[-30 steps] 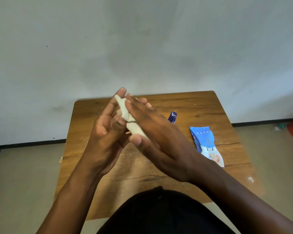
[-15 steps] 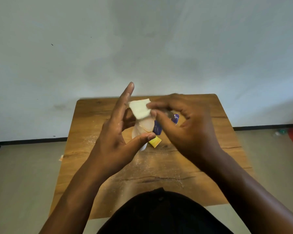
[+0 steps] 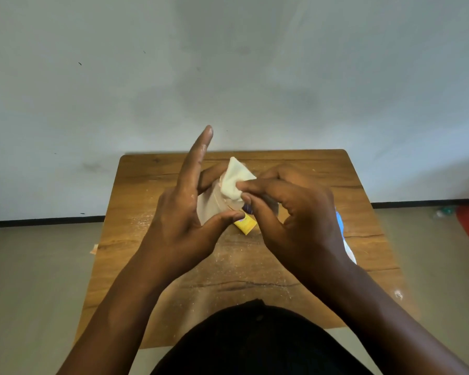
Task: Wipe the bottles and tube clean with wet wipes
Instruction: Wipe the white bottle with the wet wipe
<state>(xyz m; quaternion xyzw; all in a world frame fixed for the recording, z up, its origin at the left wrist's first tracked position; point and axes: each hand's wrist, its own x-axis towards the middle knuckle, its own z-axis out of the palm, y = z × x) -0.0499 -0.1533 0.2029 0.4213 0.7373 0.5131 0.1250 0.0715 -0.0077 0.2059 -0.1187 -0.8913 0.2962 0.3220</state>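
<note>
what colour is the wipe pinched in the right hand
Pale cream white: the small folded wet wipe shows best in the head view, pinched by the right hand.
</note>
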